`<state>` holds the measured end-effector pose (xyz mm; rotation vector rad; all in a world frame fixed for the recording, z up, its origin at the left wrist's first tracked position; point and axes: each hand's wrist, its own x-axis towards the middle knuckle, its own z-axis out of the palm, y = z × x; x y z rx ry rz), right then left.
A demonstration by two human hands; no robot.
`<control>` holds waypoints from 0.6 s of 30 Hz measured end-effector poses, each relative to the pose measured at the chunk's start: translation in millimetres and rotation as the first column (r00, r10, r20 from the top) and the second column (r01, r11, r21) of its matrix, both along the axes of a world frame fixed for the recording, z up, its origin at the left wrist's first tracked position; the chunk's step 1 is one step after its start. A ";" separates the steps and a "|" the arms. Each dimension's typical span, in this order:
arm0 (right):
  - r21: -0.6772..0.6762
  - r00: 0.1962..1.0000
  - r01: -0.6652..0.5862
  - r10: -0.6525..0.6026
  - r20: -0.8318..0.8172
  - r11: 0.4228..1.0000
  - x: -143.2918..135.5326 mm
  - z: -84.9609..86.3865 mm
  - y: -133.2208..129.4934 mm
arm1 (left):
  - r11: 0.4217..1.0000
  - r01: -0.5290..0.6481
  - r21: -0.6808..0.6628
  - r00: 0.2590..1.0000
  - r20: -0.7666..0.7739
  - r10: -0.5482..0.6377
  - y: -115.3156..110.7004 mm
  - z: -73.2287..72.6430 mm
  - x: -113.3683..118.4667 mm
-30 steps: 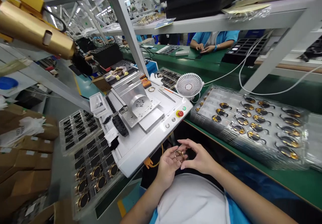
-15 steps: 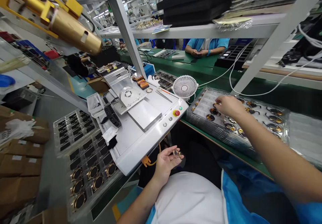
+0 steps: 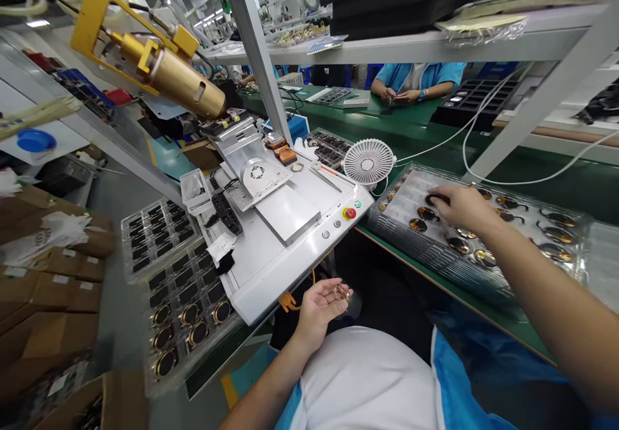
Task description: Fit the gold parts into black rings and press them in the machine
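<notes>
My left hand (image 3: 316,311) is held palm up in front of my body, fingers curled round a thin gold-coloured ring (image 3: 341,293). My right hand (image 3: 459,207) reaches over a clear plastic tray (image 3: 403,188) on the right. Its fingertips pinch a dark round part (image 3: 438,197), partly hidden by the fingers. Several round dark display parts with amber reflections and thin tails lie in the tray, among them one round part (image 3: 418,225) just left of the hand. More trays are stacked beneath it.
A white machine bench (image 3: 271,259) with a metal fixture (image 3: 258,175) and red button (image 3: 349,213) stands ahead. A white fan (image 3: 368,161) is beside it; a brass cylinder (image 3: 188,85) hangs above. Trays of gold-rimmed round parts (image 3: 198,333) sit at left. A co-worker (image 3: 418,82) sits opposite.
The view has shifted slightly, so the bench and trays appear farther right. A dark part now shows raised between my right fingertips. My left hand keeps the ring, turned a little.
</notes>
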<state>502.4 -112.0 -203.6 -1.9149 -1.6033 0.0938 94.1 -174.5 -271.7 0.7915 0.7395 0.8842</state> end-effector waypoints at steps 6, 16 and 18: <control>0.130 0.810 -0.396 0.412 -0.417 0.909 -112.2 9.6 -53.9 | 0.976 0.207 0.075 0.973 0.086 -0.213 12.8 23.8 10.6; 0.186 0.704 -0.377 0.411 -0.580 0.908 -188.9 -3.3 -70.5 | 0.949 0.267 0.167 0.953 0.097 -0.286 7.4 33.0 6.6; 0.223 0.692 -0.357 0.418 -0.589 0.907 -195.2 -9.0 -69.5 | 0.957 0.243 0.160 0.955 0.131 -0.265 1.4 28.9 6.7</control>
